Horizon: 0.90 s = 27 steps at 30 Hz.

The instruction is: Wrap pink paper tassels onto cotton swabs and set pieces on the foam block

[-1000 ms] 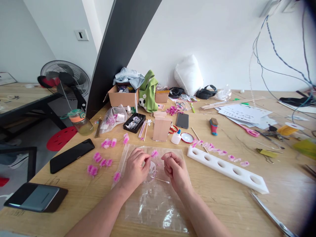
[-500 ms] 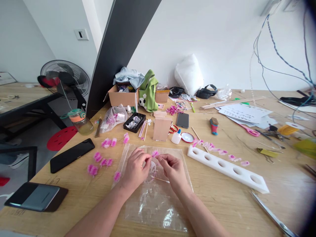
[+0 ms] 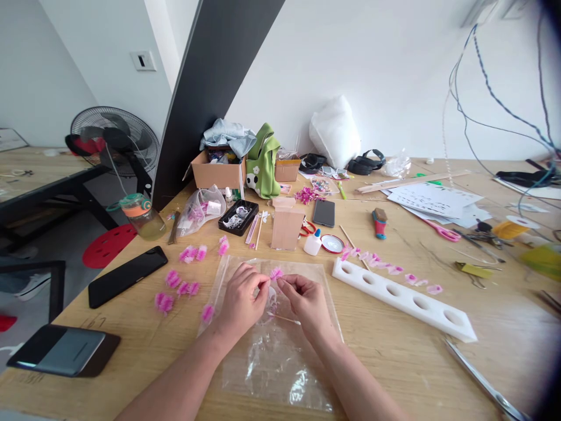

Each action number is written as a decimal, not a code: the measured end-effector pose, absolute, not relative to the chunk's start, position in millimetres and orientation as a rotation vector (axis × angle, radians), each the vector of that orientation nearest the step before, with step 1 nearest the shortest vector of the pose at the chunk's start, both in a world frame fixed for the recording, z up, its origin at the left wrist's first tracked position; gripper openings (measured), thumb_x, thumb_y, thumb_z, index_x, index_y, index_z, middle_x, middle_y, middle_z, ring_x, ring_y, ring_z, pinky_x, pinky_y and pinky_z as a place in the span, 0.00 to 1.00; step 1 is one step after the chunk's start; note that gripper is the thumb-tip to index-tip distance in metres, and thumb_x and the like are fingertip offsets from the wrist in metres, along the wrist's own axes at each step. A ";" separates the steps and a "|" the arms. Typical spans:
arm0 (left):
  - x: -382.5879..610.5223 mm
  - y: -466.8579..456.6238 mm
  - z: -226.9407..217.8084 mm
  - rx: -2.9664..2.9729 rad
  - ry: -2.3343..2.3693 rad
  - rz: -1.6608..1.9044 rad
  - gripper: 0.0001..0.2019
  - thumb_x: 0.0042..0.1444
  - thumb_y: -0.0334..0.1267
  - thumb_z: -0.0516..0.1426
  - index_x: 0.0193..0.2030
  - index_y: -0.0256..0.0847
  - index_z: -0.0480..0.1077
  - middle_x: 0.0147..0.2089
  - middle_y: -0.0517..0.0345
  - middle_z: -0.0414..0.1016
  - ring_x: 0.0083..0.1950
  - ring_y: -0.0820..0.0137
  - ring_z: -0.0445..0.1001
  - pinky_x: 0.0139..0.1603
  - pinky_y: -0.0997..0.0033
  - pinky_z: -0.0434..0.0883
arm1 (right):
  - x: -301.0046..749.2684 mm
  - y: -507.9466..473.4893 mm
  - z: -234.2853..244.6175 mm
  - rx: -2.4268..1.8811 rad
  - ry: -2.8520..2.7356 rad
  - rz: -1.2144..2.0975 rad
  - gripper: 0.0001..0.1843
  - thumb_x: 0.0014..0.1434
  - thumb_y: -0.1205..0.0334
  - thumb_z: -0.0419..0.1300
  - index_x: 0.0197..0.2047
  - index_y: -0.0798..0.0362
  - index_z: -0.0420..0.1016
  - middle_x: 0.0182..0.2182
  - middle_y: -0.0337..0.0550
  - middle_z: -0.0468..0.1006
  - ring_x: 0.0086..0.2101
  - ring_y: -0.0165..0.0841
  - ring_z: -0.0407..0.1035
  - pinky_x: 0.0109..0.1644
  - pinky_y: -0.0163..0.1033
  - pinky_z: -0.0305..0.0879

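Between my two hands, above a clear plastic bag [image 3: 280, 362] lying flat, is a small pink fluffy flower [image 3: 276, 273]. My left hand [image 3: 246, 292] pinches at its left edge, thumb against forefinger. From the other side my right hand [image 3: 303, 298] grips it with thumb and forefinger; the fingertips hide the exact hold. Beneath the hands a cotton swab [image 3: 284, 318] lies on the bag beside a whitish smear [image 3: 270, 301]. More pink fluffy pieces [image 3: 164, 302] are scattered on the table to the left, one [image 3: 207, 313] near my left wrist.
A white foam block with round holes [image 3: 401, 298] lies at right, pink petals [image 3: 394, 270] behind it. Metal scissors [image 3: 482, 380] are near the front right. Behind the bag stand a cardboard piece [image 3: 286, 228] and a glue bottle [image 3: 312, 243]. Phones [image 3: 128, 276] occupy the left side.
Both hands stay almost where they were, still pinching the pink fluffy flower. My right fingertips have shifted very slightly left; the rest looks the same.
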<state>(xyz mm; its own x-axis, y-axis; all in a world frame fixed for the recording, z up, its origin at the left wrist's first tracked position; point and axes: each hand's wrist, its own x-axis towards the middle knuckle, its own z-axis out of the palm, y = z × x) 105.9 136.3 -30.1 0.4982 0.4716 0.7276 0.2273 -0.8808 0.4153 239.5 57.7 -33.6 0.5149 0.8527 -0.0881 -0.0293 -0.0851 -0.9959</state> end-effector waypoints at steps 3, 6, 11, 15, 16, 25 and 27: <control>106.0 135.0 -28.3 2.487 0.584 1.323 0.08 0.58 0.25 0.53 0.32 0.41 0.68 0.28 0.57 0.72 0.36 0.65 0.70 0.40 0.61 0.73 | 239.5 58.2 -34.8 -1.473 -0.753 0.872 0.22 0.46 0.43 0.67 0.30 0.56 0.81 0.16 0.35 0.63 0.18 0.24 0.48 0.20 0.33 0.42; 105.8 133.9 -27.3 2.488 0.584 1.326 0.08 0.59 0.25 0.53 0.32 0.41 0.69 0.28 0.57 0.72 0.36 0.65 0.71 0.39 0.61 0.73 | 239.8 58.4 -37.0 -1.465 -0.746 0.875 0.22 0.46 0.42 0.67 0.29 0.56 0.81 0.17 0.35 0.65 0.18 0.24 0.48 0.20 0.33 0.42; 105.8 133.6 -27.8 2.501 0.585 1.317 0.09 0.59 0.25 0.53 0.32 0.41 0.69 0.28 0.57 0.71 0.37 0.65 0.71 0.39 0.61 0.73 | 240.1 58.4 -38.7 -1.445 -0.728 0.892 0.22 0.46 0.42 0.68 0.29 0.55 0.81 0.17 0.36 0.67 0.18 0.23 0.48 0.20 0.33 0.42; 106.2 134.0 -27.2 2.507 0.583 1.322 0.08 0.59 0.25 0.53 0.32 0.41 0.68 0.28 0.57 0.71 0.36 0.65 0.71 0.40 0.61 0.73 | 239.9 59.4 -38.7 -1.421 -0.721 0.910 0.21 0.45 0.43 0.68 0.29 0.55 0.82 0.18 0.36 0.68 0.18 0.24 0.48 0.20 0.33 0.43; 106.3 133.8 -26.8 2.507 0.585 1.319 0.08 0.59 0.25 0.53 0.32 0.41 0.68 0.28 0.57 0.71 0.36 0.65 0.71 0.39 0.62 0.73 | 239.9 59.7 -38.8 -1.417 -0.716 0.915 0.21 0.45 0.44 0.68 0.29 0.55 0.82 0.18 0.36 0.68 0.18 0.23 0.48 0.20 0.33 0.43; 106.8 131.9 -26.9 2.510 0.557 1.321 0.08 0.58 0.24 0.54 0.32 0.41 0.68 0.28 0.56 0.72 0.36 0.65 0.70 0.40 0.61 0.73 | 238.9 58.4 -37.5 -1.410 -0.682 0.949 0.20 0.45 0.45 0.69 0.28 0.56 0.80 0.15 0.33 0.62 0.17 0.22 0.46 0.19 0.32 0.40; 107.1 132.6 -27.6 2.514 0.557 1.316 0.08 0.58 0.24 0.54 0.32 0.40 0.67 0.28 0.56 0.71 0.36 0.65 0.70 0.40 0.61 0.73 | 238.6 59.1 -37.6 -1.408 -0.679 0.953 0.20 0.45 0.45 0.69 0.27 0.56 0.79 0.15 0.33 0.61 0.17 0.22 0.46 0.19 0.32 0.40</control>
